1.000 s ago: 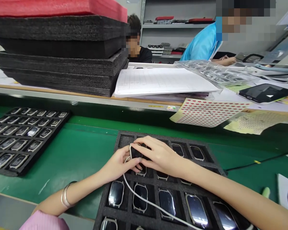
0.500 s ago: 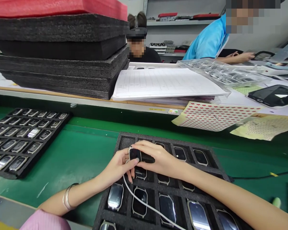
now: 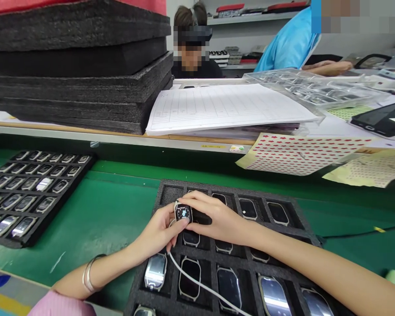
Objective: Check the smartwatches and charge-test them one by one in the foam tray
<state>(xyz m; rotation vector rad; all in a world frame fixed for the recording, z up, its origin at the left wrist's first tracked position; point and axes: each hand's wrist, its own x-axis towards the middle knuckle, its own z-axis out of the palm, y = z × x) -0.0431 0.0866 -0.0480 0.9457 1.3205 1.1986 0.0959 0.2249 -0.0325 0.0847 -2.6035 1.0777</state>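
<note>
Between my two hands is a smartwatch (image 3: pixel 183 212) without a strap, its screen lit with a dial. My left hand (image 3: pixel 163 228) is closed around its left side, thumb on the lower front. A white cable (image 3: pixel 197 279) runs from under the left fingers across the tray; its end is hidden there. My right hand (image 3: pixel 213 215) grips the watch's top and right edge between fingers and thumb. Beneath both hands lies a black foam tray (image 3: pixel 173 195) with watch cases in its compartments, among them a dark-screened watch (image 3: pixel 190 278) just below the hands.
Another foam tray of watches (image 3: pixel 26 193) lies at left on the green bench (image 3: pixel 98 210). On the raised shelf stand stacked black foam (image 3: pixel 85 87), paper sheets (image 3: pixel 230 105), a clear plastic tray (image 3: pixel 303 85) and a phone (image 3: pixel 382 120). Sticker sheets (image 3: pixel 299 151) hang over its edge. Two people are behind.
The watch's screen was dark and now shows a lit dial. Both hands keep their grip in nearly the same place. The camera view has shifted slightly.
</note>
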